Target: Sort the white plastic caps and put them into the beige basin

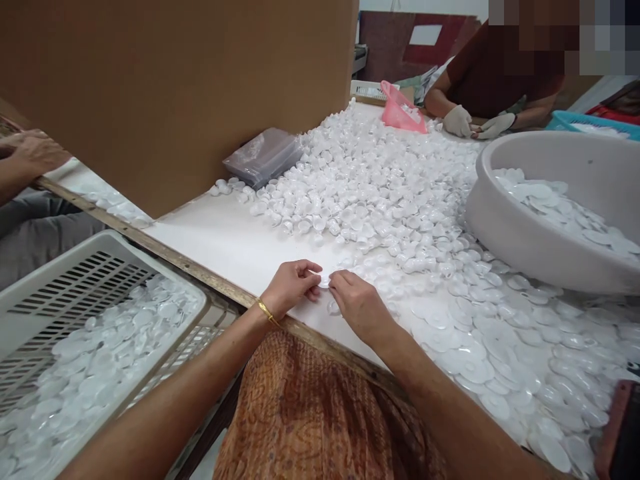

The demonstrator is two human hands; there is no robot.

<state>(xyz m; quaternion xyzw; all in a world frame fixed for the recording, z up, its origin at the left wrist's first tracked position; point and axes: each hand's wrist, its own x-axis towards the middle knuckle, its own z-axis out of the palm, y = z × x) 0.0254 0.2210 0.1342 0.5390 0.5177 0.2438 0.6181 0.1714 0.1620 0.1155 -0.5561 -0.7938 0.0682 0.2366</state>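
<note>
My left hand (291, 285) and my right hand (357, 303) meet near the front edge of the white table (230, 243). Both pinch one small white plastic piece (325, 280) between their fingertips. A gold bangle (267, 311) sits on my left wrist. Just right of my hands lie flat white plastic discs (480, 347), and beyond them spreads a big heap of small white cup-shaped caps (380, 193).
A slotted white basket (75, 267) with several discs stands at lower left. A large white basin (525, 227) of discs sits at right. A brown cardboard box (175, 87) rises behind, a stack of plastic bags (264, 157) beside it. A gloved person's hands (475, 123) and a pink scoop (400, 110) are far back; another person's hand (27, 153) is at left.
</note>
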